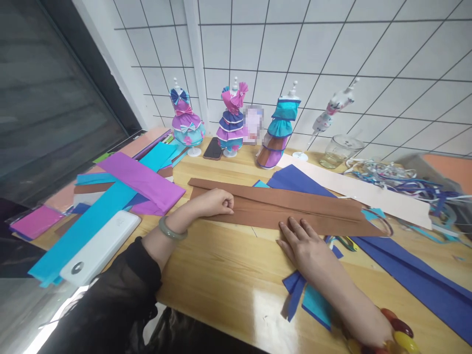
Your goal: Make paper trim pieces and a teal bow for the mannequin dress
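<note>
Brown strip [258, 217]: lies across the bench [214, 265] before you, over a blue strip [405, 270].
Your left hand [217, 201]: curled on its left part — I cannot see if it pinches the layers.
Your right hand [302, 243]: laid flat at the near edge, gripping nothing.
Handling: seems light, soft, easily creased — best you hold it by both ends.
Behind: small dressed mannequins [187, 123].

The folded strip [265, 212] is plain brown; the table [210, 260] shows yellowish wood grain. The wall tiles [249, 46] read white (gridded in dark grey). The bangle [172, 231] is grey-green, the beads [401, 327] red and yellow.
</note>
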Demonstrator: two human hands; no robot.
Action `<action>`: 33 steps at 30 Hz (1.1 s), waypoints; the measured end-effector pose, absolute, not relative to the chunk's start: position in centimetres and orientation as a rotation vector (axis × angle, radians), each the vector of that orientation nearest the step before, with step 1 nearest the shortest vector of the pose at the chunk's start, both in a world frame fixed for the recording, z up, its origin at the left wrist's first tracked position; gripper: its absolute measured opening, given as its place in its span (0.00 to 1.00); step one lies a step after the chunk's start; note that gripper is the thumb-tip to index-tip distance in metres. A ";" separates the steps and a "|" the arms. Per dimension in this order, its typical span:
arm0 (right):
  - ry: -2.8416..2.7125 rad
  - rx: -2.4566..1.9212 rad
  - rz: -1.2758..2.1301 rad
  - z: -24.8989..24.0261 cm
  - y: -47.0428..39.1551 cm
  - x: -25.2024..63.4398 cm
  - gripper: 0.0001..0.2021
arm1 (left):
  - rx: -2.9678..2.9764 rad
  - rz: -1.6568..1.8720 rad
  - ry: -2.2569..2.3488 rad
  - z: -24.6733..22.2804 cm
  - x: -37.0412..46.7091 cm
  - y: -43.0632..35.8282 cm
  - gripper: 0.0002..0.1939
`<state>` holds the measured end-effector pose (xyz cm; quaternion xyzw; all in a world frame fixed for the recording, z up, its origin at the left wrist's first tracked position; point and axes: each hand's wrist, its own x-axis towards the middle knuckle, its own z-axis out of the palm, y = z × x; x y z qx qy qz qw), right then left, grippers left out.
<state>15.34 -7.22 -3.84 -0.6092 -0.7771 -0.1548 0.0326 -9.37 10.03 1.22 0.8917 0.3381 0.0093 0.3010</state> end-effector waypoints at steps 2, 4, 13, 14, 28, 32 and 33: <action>-2.383 -1.851 -0.454 -3.9 -7.2 15.5 0.20 | 2.349 0.017 0.893 1.5 -9.7 10.2 0.11; -2.359 -1.822 -0.430 -4.0 -7.2 15.6 0.20 | 2.330 0.035 0.886 1.6 -9.8 10.4 0.11; -2.327 -1.797 -0.359 -4.3 -7.3 16.2 0.20 | 2.260 -0.077 0.896 1.5 -10.6 10.8 0.19; -2.317 -1.804 -0.365 -4.3 -7.3 16.1 0.20 | 2.254 -0.101 0.898 1.5 -10.6 10.9 0.20; -2.470 -1.670 -0.246 -3.6 -6.8 12.6 0.26 | 2.317 -0.082 0.866 1.0 -10.3 10.9 0.13; -2.493 -1.691 -0.243 -3.9 -7.0 12.8 0.25 | 2.300 -0.111 0.900 0.9 -10.6 11.2 0.13; -2.501 -1.688 -0.237 -3.9 -7.0 12.8 0.26 | 2.294 -0.117 0.912 0.9 -10.7 11.3 0.14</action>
